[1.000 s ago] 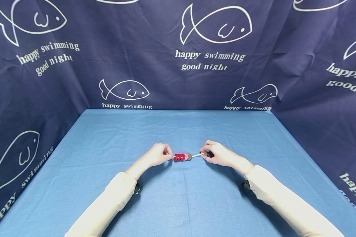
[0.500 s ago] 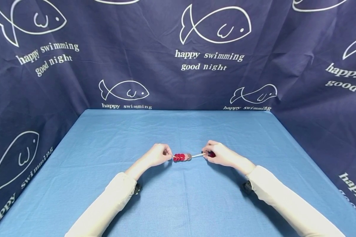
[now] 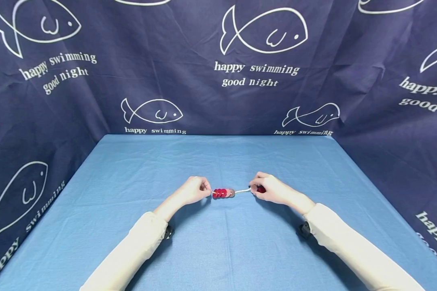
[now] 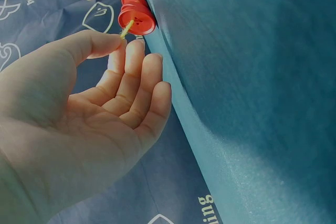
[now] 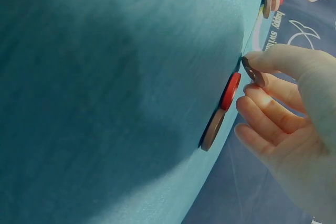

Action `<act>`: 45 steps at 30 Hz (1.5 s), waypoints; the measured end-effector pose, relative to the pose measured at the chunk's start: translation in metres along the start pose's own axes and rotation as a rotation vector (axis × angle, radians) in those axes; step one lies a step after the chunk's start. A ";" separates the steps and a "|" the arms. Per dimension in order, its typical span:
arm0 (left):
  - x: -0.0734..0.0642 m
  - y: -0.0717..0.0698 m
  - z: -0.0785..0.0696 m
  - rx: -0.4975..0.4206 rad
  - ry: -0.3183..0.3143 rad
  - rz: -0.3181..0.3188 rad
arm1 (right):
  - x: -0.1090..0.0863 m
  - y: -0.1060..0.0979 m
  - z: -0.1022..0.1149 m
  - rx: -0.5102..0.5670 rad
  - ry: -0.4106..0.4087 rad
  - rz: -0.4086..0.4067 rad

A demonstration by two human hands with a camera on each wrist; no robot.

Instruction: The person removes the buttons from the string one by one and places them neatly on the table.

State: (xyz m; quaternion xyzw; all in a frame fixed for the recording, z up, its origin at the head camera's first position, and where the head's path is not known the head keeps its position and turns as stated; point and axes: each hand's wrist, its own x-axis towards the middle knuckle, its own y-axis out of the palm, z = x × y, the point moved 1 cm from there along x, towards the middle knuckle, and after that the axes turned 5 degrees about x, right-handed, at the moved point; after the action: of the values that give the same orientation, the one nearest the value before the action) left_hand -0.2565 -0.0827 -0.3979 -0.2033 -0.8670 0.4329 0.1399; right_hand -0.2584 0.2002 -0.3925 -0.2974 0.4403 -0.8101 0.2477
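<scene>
My left hand [image 3: 198, 188] pinches the left end of a yellow pipe cleaner [image 4: 126, 29] between thumb and forefinger, the other fingers loosely bent. Threaded on it are several red buttons [image 3: 219, 193], then pinkish and brown ones [image 3: 232, 193] toward the right. The bare stretch of pipe cleaner [image 3: 242, 190] bends as it runs to my right hand [image 3: 273, 190]. There, thumb and fingers pinch a brown button [image 5: 254, 73] on edge, with the stem's right end meeting it in the head view.
Beneath my right hand, a red button [image 5: 231, 92] and a brown button [image 5: 213, 129] lie on the blue tablecloth [image 3: 222, 242]. A dark blue fish-print curtain [image 3: 204, 105] surrounds the table's back and sides.
The right hand has shifted slightly right with the brown button. The bare stretch of pipe cleaner, straight before, is now curved. My left hand has stayed in place.
</scene>
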 end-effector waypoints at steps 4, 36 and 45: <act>0.000 0.000 0.000 0.003 -0.004 -0.001 | -0.001 -0.001 -0.002 0.006 -0.010 -0.012; 0.000 0.001 0.000 0.005 0.010 0.000 | -0.009 -0.005 -0.007 -0.046 -0.050 -0.079; 0.001 0.001 0.001 0.009 0.000 -0.002 | -0.012 -0.005 -0.009 -0.046 -0.034 -0.106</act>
State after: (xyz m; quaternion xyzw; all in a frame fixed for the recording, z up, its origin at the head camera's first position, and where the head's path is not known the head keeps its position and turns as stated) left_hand -0.2569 -0.0822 -0.3994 -0.2019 -0.8653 0.4366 0.1411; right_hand -0.2571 0.2155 -0.3949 -0.3394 0.4381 -0.8067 0.2050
